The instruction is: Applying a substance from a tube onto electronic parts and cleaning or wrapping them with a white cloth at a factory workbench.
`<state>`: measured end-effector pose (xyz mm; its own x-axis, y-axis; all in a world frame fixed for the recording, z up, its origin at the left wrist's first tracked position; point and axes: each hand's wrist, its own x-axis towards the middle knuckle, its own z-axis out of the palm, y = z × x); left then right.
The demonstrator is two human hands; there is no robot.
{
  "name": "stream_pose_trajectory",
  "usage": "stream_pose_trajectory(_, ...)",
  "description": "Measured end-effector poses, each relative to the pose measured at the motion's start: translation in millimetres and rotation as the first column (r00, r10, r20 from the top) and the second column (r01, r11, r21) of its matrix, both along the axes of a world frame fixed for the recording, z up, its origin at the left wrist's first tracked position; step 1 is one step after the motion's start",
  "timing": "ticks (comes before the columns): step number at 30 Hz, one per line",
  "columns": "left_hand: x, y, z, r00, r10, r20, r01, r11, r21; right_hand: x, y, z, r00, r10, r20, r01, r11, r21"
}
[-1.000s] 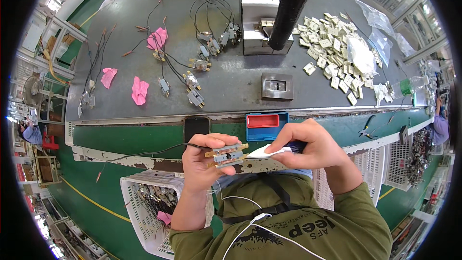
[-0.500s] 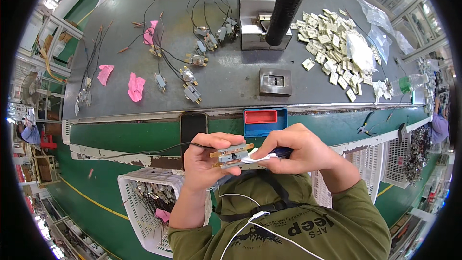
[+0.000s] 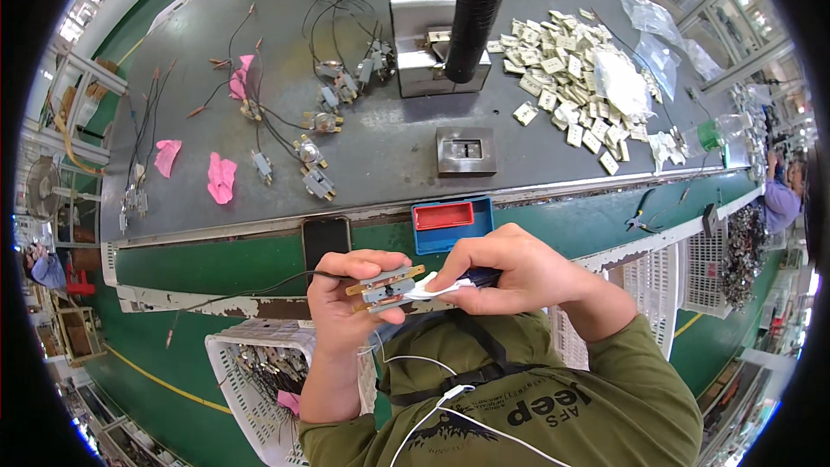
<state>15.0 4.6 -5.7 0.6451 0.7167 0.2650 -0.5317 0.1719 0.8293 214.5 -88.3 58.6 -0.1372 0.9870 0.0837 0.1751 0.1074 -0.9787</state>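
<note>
My left hand [image 3: 333, 307] grips a small grey electrical part [image 3: 386, 288] between thumb and fingers, in front of my chest. Brass-coloured terminals stick out from both its ends, and a black wire [image 3: 251, 291] trails from it to the left. Closed fingers of my right hand [image 3: 510, 275] pinch a folded white cloth [image 3: 438, 287] against the part's right side. A dark blue handle-like thing [image 3: 484, 277] also shows in that hand; its kind is mostly hidden by the fingers.
On the grey bench lie several wired grey parts [image 3: 318, 182], pink scraps [image 3: 221, 178], a metal block [image 3: 466, 151], a press-like machine [image 3: 437, 78] and a heap of pale pieces [image 3: 562, 69]. Nearer are a phone [image 3: 327, 238], a blue tray [image 3: 471, 238], pliers [image 3: 641, 221] and a white basket [image 3: 229, 350].
The whole view has shifted, so bench and hands appear further left. Both hands keep their grips on the part and the cloth. The wire's free end hangs lower.
</note>
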Motion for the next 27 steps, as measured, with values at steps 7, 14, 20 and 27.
stream_pose_trajectory(7, -2.3, 0.3, 0.5, 0.999, 0.016, -0.028, -0.016, 1.000, -0.010, 1.5, 1.8, 0.8, 0.999, 0.017, -0.030, -0.018, 0.999, -0.048)
stream_pose_trajectory(14, 2.7, 2.6, -1.6, 1.000, -0.010, -0.024, 0.010, 1.000, 0.023, 2.7, 0.7, 0.8, 1.000, 0.007, 0.014, -0.006, 1.000, -0.020)
stream_pose_trajectory(20, -2.6, 3.3, -2.1, 0.999, -0.037, -0.024, 0.037, 0.999, 0.008, 0.8, 3.0, 1.0, 1.000, 0.024, 0.014, -0.024, 1.000, -0.020)
stream_pose_trajectory(27, -0.7, 1.2, 4.3, 0.998, 0.005, -0.058, -0.007, 1.000, -0.025, 0.0, 4.5, 3.9, 0.999, 0.010, 0.039, -0.008, 0.999, -0.031)
